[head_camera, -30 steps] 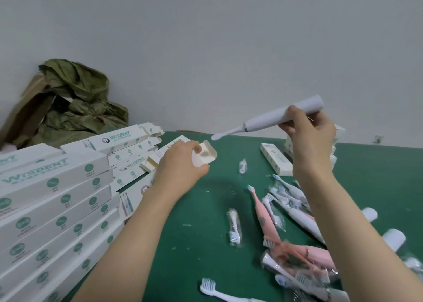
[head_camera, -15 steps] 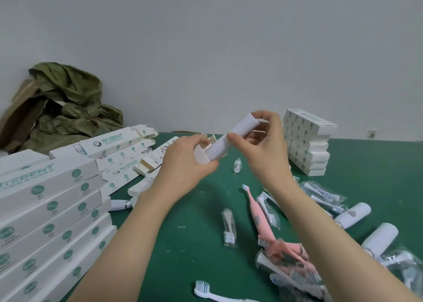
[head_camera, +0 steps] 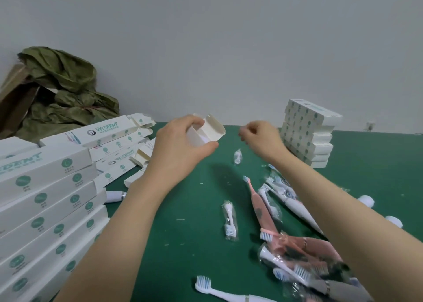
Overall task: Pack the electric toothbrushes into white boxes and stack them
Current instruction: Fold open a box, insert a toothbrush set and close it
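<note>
Left hand point(head_camera: 180, 146) holds a white box point(head_camera: 212, 127) up over the green table point(head_camera: 377, 175). Its fingers lie on top and its thumb is under, so the box is gripped from both sides. The box's open end points to the right, at the right hand point(head_camera: 261, 139). The end flap point(head_camera: 215, 124) stands up and is not shut. Something pale shows just inside the opening. It may be a toothbrush, but I cannot tell for sure. The rest of the box runs back to the left and is hidden by the left hand.

The right hand is near the open end but not touching it. Its fingers are curled in, and I can see nothing in them. It is the hand closer to the flap, so I think it will push the flap shut next. It would need to go left, to the top of the flap.

More toothbrushes point(head_camera: 258, 208) lie on the table below the right arm. Full boxes sit in a stack point(head_camera: 306, 137) just behind the right hand. Another pile point(head_camera: 45, 187) is on the left.
</note>
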`<move>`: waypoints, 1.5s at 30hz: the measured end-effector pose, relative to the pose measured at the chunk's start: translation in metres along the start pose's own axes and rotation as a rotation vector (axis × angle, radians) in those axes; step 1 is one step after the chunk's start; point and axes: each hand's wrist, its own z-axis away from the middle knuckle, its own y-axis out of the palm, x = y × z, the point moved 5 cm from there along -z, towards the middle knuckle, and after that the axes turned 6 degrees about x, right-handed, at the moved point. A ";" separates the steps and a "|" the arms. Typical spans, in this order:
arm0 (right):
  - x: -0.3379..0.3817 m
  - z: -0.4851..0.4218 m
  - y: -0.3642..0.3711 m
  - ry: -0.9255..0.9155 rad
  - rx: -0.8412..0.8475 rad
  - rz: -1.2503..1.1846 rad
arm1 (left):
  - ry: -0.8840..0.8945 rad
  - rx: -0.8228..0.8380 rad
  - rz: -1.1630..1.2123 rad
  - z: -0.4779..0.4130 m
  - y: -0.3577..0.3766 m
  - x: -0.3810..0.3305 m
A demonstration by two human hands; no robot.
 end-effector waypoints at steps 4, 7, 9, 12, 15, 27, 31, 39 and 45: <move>-0.038 -0.032 0.046 0.113 0.179 0.225 | 0.000 0.010 0.002 0.000 -0.003 0.006; -0.057 -0.052 0.064 0.179 0.215 0.255 | 0.016 -0.001 0.014 -0.004 -0.006 0.008; -0.068 -0.059 0.072 0.231 0.228 0.251 | 0.022 -0.010 0.006 -0.006 -0.006 0.009; -0.079 -0.064 0.077 0.268 0.222 0.228 | 0.024 0.002 0.009 -0.007 -0.005 0.010; -0.080 -0.062 0.077 0.270 0.218 0.195 | 0.028 0.011 0.014 -0.008 -0.005 0.010; 0.013 0.011 0.003 -0.002 0.307 -0.763 | 0.052 0.070 -0.013 -0.003 0.010 0.006; 0.052 0.047 -0.018 -0.155 0.303 -1.159 | 0.056 0.080 -0.054 -0.002 0.013 0.002; 0.063 0.071 0.002 -0.170 -0.223 -0.570 | 0.017 0.171 -0.028 -0.002 0.014 -0.001; 0.058 0.070 0.009 -0.235 -0.161 -0.443 | 0.033 0.204 -0.015 0.002 0.021 0.000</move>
